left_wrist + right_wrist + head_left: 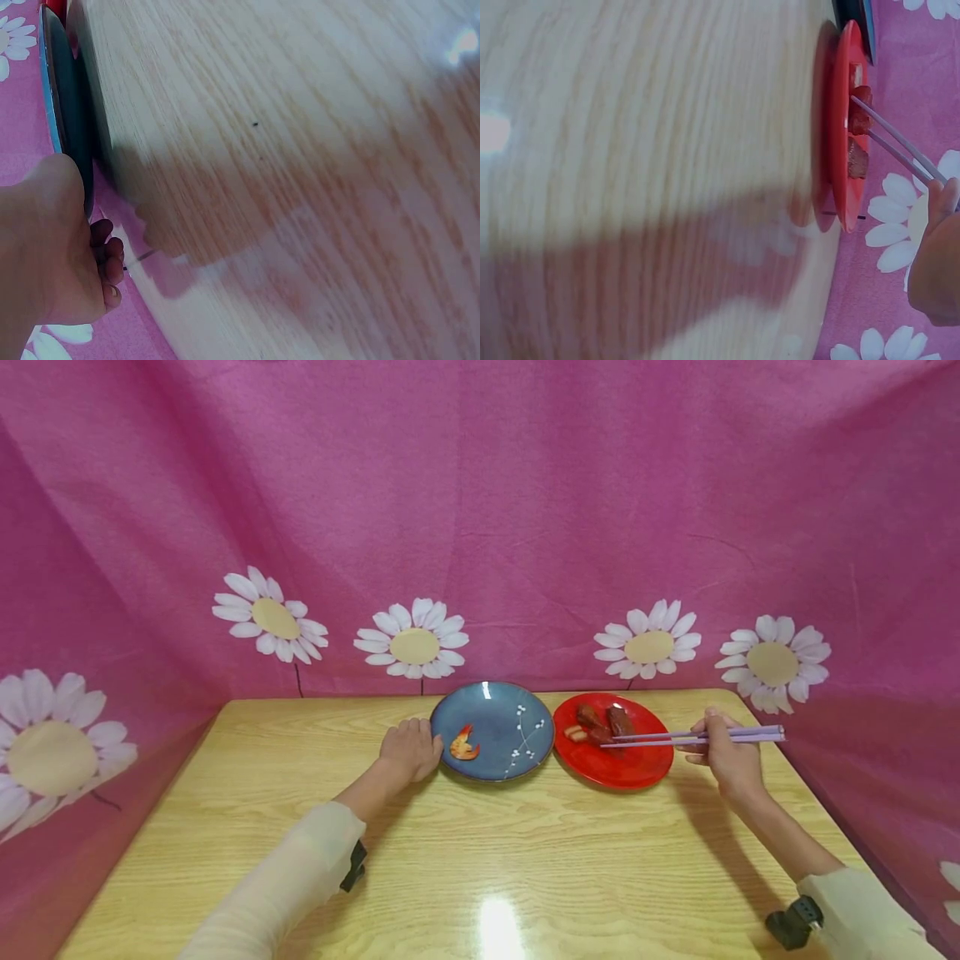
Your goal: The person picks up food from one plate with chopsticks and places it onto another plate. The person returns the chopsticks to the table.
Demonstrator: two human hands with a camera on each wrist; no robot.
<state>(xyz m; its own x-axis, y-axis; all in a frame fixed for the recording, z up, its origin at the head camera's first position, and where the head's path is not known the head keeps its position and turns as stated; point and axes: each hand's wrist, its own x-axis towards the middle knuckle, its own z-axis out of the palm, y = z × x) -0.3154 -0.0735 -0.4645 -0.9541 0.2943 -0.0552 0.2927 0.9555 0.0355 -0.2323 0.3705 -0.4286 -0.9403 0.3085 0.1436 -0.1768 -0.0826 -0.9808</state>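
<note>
At the left edge of a blue-grey plate [480, 714] with white blossom branches, my left hand [408, 748] holds the rim, thumb against it and fingers curled in the left wrist view. An orange shrimp [465, 745] lies on that plate. My right hand [731, 760] grips a pair of light purple chopsticks [759, 733], pointing left over a red plate [637, 767]. Their slightly spread tips reach the glossy brown meat pieces [619, 720] there. In the right wrist view the tips overlap the middle brown piece [861, 109]. A small tan-and-white piece [575, 733] lies left of the meat.
Both plates sit side by side near the back edge of a light wood table [480, 835]. Behind it hangs a pink cloth [525, 527] printed with large daisies. Dark wrist straps [795, 922] show at the sleeves. A bright reflection lies on the table's front.
</note>
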